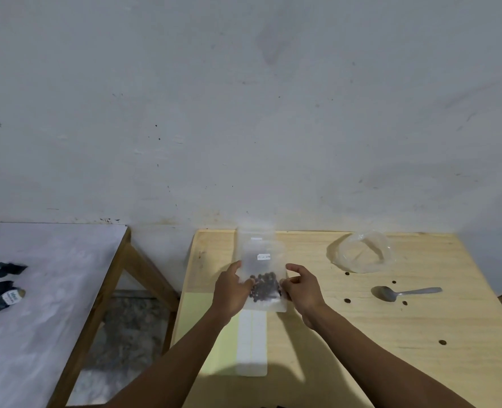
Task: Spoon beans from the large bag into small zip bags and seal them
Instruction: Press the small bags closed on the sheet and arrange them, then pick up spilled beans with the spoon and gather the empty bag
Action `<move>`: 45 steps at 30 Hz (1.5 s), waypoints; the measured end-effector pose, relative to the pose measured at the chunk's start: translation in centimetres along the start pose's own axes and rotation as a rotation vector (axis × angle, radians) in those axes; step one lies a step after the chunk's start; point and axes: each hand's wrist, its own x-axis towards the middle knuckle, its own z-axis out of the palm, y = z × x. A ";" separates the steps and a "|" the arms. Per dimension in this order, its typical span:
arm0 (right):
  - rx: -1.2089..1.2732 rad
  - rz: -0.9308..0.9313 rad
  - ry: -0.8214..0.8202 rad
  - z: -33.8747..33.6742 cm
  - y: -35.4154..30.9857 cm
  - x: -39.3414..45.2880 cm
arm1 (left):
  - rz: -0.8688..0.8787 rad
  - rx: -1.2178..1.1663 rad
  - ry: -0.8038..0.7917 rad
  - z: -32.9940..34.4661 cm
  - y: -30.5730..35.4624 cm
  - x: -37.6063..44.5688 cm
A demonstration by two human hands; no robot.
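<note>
I see my left hand (232, 287) and right hand (302, 287) both gripping the upright small zip bag (263, 269) of beans (265, 287) above the table (391, 334).

A plain makeshift workroom, going by the stained bare wall (243, 98), unfinished plywood table (405, 334) and rough wooden-framed bench (52, 290) alongside.

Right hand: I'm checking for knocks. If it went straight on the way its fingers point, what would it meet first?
The right hand points left, so it meets the small zip bag it already pinches; beyond that, likely the left hand.
</note>
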 end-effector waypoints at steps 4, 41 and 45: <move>-0.079 -0.025 -0.122 0.8 -1.8 1.3 | 0.004 0.211 0.058 0.5 -0.2 3.1; -1.038 -0.313 0.034 -12.3 3.1 4.9 | 0.803 0.354 -0.164 9.7 1.7 -0.3; -1.163 -0.242 -0.105 -13.3 3.2 5.0 | 0.672 0.593 -0.366 12.8 0.4 -0.7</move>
